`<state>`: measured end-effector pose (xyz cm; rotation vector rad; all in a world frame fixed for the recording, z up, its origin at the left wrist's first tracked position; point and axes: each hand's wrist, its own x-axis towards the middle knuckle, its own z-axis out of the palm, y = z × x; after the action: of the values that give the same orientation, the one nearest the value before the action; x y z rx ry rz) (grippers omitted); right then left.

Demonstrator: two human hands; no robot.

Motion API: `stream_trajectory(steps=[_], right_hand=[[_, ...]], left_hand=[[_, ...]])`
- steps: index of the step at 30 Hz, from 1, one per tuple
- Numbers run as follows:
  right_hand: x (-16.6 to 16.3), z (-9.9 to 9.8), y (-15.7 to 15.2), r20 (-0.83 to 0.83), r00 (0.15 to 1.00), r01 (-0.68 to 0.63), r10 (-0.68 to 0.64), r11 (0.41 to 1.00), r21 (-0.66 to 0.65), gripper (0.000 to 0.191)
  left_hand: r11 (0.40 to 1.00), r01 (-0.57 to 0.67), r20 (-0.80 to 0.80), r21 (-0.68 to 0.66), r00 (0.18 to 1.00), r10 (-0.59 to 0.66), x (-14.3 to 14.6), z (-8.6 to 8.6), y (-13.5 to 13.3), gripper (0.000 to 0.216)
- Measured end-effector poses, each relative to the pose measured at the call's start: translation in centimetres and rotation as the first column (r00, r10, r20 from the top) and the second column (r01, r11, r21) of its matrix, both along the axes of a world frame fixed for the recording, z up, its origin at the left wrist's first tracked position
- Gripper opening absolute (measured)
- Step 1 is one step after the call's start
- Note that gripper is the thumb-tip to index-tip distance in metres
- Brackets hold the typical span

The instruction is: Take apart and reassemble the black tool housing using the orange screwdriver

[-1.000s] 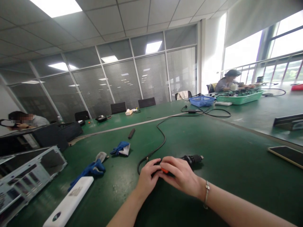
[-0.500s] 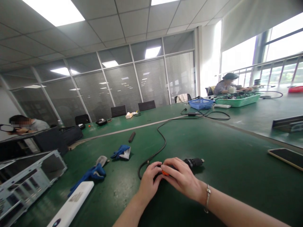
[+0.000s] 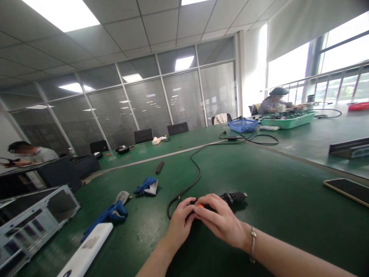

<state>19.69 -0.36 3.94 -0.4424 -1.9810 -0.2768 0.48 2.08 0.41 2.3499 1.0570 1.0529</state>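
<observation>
Both my hands rest on a black corded power tool [image 3: 234,197] lying on the green table [image 3: 273,200]. My left hand [image 3: 179,223] curls over its rear end, where the black cable [image 3: 192,181] comes out. My right hand [image 3: 221,221] covers the tool's body, fingers bent around it, with a small orange part [image 3: 198,206] showing between the two hands. The tool's black nose sticks out to the right past my fingers. A bracelet is on my right wrist.
Two blue-grey gloves [image 3: 113,211] [image 3: 147,185] lie to the left, with a white flat device [image 3: 86,250] and an open metal computer case [image 3: 31,223] beyond. A phone [image 3: 347,189] lies at the right. Blue [image 3: 244,124] and green [image 3: 288,120] baskets stand far back. Other people sit at the far left and far right.
My hands stay on the tool; the right fingers have closed further over the orange part. The view has shifted slightly.
</observation>
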Motion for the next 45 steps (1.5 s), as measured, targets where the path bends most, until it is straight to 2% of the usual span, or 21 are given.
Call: stream_trajectory(steps=[5,11,16,22,29,35,42,45], right_hand=[[0.0,-0.7,0.3,0.015,0.999,-0.028,0.028,0.999,-0.026,0.047],[0.1,-0.9,0.4,0.000,1.000,-0.009,0.009,1.000,-0.012,0.042],[0.0,-1.2,0.3,0.043,0.998,-0.042,0.043,0.999,-0.015,0.053],[0.1,-1.0,0.5,-0.008,1.000,0.015,-0.015,1.000,-0.015,0.037],[-0.1,-0.8,0.2,-0.022,0.999,-0.049,0.049,0.999,0.014,0.052],[0.0,-1.2,0.7,0.017,1.000,-0.004,0.004,1.000,-0.001,0.043],[-0.1,-0.7,0.0,0.061,0.997,-0.052,0.052,0.999,0.002,0.054],[-0.1,-0.6,0.0,0.068,0.997,-0.042,0.042,0.999,-0.013,0.049]], left_hand=[[1.000,0.007,-0.009,0.011,1.000,-0.007,-0.1,-0.1,0.0,0.028],[1.000,0.009,-0.008,0.006,1.000,-0.009,-0.2,-0.2,0.0,0.029],[1.000,0.023,0.005,0.007,1.000,-0.023,-0.2,-0.1,-0.1,0.031],[1.000,0.024,-0.013,-0.008,1.000,-0.024,-0.2,0.2,-0.2,0.032],[0.999,0.038,-0.007,-0.010,0.999,-0.038,-0.3,0.1,-0.3,0.033],[0.999,0.038,-0.022,0.001,0.999,-0.038,-0.5,-0.2,0.0,0.036],[0.999,0.043,-0.010,0.030,0.999,-0.043,-0.4,-0.1,-0.1,0.034],[0.999,0.029,-0.015,0.035,0.999,-0.029,-0.4,-0.2,-0.1,0.035]])
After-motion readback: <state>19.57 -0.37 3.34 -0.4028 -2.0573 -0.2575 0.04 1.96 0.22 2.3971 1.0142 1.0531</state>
